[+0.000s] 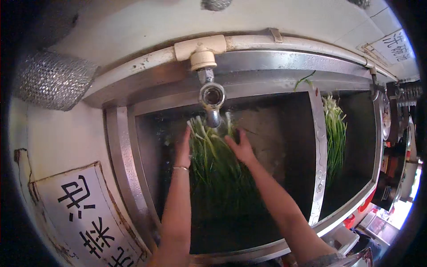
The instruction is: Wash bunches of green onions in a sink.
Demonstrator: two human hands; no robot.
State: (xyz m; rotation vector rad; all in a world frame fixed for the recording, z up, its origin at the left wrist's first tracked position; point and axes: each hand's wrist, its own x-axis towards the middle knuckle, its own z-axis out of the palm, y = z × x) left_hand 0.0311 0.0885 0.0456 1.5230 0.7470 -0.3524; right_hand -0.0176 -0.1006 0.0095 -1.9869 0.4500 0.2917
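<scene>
A loose bunch of spring onions (208, 153) lies in the left basin of a stainless-steel sink (320, 167), white root ends toward the tap and green leaves trailing toward me. My left hand (183, 148) is against the bunch's left side, seen edge-on, a bracelet at its wrist; its fingers are partly hidden. On the right side of the bunch, my right hand (242, 147) has thumb and fingers spread, the thumb close to the stalks. Above the white ends hangs a metal tap (213, 115). Whether water runs from it is hard to make out.
A second bunch of spring onions (334, 133) lies in the right basin. One green scrap (304, 80) rests on the back ledge. A plastic water pipe (247, 43) runs along the wall. Paper signs with writing (90, 213) are on the wall. Plastic containers (343, 238) stand at lower right.
</scene>
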